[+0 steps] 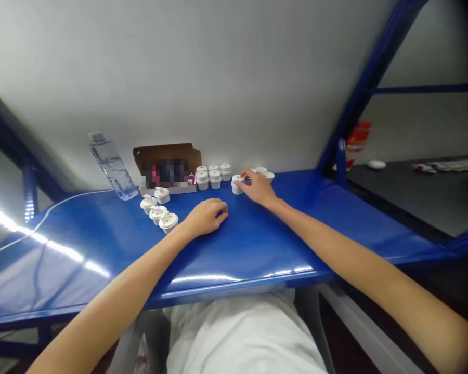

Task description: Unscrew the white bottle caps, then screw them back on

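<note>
My right hand [259,188] reaches to the back of the blue table, with thumb and fingers closed around a white round plastic housing [237,190] that stands upright there. Further white cup-shaped parts [270,177] are partly hidden behind that hand. My left hand [207,216] rests on the table nearer to me, palm side down, its fingers loosely curled and the thumb apart. Nothing shows in it. Left of it stand several white round pieces [168,221] with raised parts on top. Another group of white housings [215,179] is stacked close together behind it.
An open cardboard box [167,151] with blurred contents stands against the pale wall. Beside it a clear water bottle [115,169] stands on the blue table [288,236]. A white cable [58,203] runs along the left. Blue frame posts [341,156] rise at the sides. A dark surface [409,195] lies at right.
</note>
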`<state>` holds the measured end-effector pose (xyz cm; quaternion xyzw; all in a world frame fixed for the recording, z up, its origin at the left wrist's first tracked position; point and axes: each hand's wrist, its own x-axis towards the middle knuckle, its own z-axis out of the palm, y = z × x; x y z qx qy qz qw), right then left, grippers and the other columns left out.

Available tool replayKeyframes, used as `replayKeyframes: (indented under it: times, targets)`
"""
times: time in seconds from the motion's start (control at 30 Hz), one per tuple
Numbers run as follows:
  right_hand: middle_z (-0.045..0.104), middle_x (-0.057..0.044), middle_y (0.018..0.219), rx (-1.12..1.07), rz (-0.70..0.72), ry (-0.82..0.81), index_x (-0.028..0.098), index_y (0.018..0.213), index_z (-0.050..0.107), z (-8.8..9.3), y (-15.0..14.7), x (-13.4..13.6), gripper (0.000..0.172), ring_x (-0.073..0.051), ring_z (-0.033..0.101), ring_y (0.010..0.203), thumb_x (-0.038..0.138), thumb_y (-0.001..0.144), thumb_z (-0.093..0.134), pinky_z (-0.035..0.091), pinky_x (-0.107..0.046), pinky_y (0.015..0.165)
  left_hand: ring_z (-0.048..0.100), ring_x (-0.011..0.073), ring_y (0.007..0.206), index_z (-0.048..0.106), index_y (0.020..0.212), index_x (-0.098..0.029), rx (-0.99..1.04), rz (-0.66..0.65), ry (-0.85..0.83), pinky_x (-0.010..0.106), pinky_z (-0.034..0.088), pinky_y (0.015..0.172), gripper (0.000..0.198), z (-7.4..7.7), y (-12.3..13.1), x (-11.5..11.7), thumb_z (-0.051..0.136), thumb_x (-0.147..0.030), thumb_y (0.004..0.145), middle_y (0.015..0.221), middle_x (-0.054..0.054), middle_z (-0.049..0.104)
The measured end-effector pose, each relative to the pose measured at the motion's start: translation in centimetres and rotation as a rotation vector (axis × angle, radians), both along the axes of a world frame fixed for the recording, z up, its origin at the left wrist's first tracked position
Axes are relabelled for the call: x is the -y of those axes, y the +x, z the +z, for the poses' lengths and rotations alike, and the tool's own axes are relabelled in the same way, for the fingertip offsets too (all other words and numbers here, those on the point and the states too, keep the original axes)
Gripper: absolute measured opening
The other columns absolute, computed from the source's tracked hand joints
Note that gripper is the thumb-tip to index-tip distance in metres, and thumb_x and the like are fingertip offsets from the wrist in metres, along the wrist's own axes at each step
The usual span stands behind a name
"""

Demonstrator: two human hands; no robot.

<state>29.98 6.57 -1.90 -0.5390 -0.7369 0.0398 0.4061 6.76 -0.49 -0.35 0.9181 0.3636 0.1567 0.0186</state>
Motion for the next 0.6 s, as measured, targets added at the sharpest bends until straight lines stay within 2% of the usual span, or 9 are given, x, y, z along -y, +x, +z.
replayKeyframes:
  times: [0.1, 0.2, 0.3, 0.4, 0.47, 0.5, 0.6]
  targets:
    - [0.074, -0.009, 0.112, 0.039, 0.049, -0.077, 0.023, 0.132, 0.063, -0.5, 0.0, -0.3, 0.043, -0.024, 0.068, 0.092, 0.045, 0.096, 0.057, 0.05, -0.037, 0.09, 0.069, 0.0239, 0.088, 0.069, 0.09, -0.021, 0.027, 0.056, -0.015, 0.033, 0.049, 0.078, 0.02, 0.3, 0.1, 0.1, 0.055, -0.034, 0.095, 0.092, 0.008, 0.074]
    - [0.071, -0.012, 0.123, 0.122, 0.089, -0.154, 0.024, 0.152, 0.046, -1.0, -0.2, -0.5, 0.061, -0.029, 0.066, 0.106, 0.045, 0.096, 0.057, 0.048, -0.041, 0.097, 0.068, 0.0247, 0.079, 0.069, 0.081, -0.021, 0.004, 0.135, -0.014, 0.033, 0.047, 0.071, 0.034, 0.7, 0.1, 0.3, 0.053, -0.047, 0.096, 0.082, 0.01, 0.073]
    - [0.066, -0.016, 0.133, 0.198, 0.113, -0.179, 0.02, 0.16, 0.032, -1.5, -0.8, -0.7, 0.073, -0.036, 0.062, 0.117, 0.045, 0.095, 0.057, 0.044, -0.046, 0.103, 0.067, 0.0251, 0.073, 0.068, 0.07, -0.02, -0.05, 0.208, -0.002, 0.033, 0.045, 0.068, 0.046, 1.5, -0.1, 0.4, 0.052, -0.055, 0.094, 0.073, 0.011, 0.07]
    - [0.062, -0.019, 0.139, 0.231, 0.132, -0.164, 0.017, 0.161, 0.024, -1.8, -1.4, -0.8, 0.08, -0.039, 0.059, 0.12, 0.043, 0.093, 0.058, 0.042, -0.051, 0.104, 0.066, 0.026, 0.073, 0.069, 0.07, -0.02, -0.119, 0.273, -0.006, 0.034, 0.045, 0.069, 0.046, 3.0, -0.9, 0.5, 0.051, -0.054, 0.094, 0.073, 0.011, 0.07]
    - [0.061, -0.02, 0.139, 0.163, 0.118, -0.129, 0.015, 0.159, 0.024, -1.8, -1.6, -0.8, 0.079, -0.036, 0.062, 0.116, 0.039, 0.092, 0.058, 0.045, -0.048, 0.1, 0.067, 0.0275, 0.076, 0.071, 0.074, -0.019, -0.144, 0.325, 0.029, 0.035, 0.045, 0.07, 0.043, 4.2, -1.8, 0.4, 0.051, -0.052, 0.093, 0.078, 0.012, 0.071]
    - [0.063, -0.019, 0.135, 0.115, 0.096, -0.11, 0.014, 0.156, 0.03, -1.7, -1.6, -0.7, 0.074, -0.033, 0.063, 0.111, 0.036, 0.091, 0.058, 0.048, -0.045, 0.096, 0.067, 0.0282, 0.078, 0.072, 0.077, -0.019, -0.144, 0.364, 0.068, 0.035, 0.045, 0.07, 0.041, 4.9, -2.5, 0.3, 0.052, -0.051, 0.092, 0.08, 0.012, 0.072]
    - [0.07, -0.012, 0.113, 0.05, 0.055, -0.073, 0.016, 0.13, 0.055, -1.5, -1.6, -0.5, 0.043, -0.026, 0.065, 0.095, 0.028, 0.089, 0.055, 0.051, -0.038, 0.086, 0.066, 0.027, 0.079, 0.071, 0.082, -0.019, -0.111, 0.514, 0.136, 0.033, 0.044, 0.069, 0.038, 7.0, -4.7, 0.1, 0.054, -0.052, 0.089, 0.082, 0.011, 0.072]
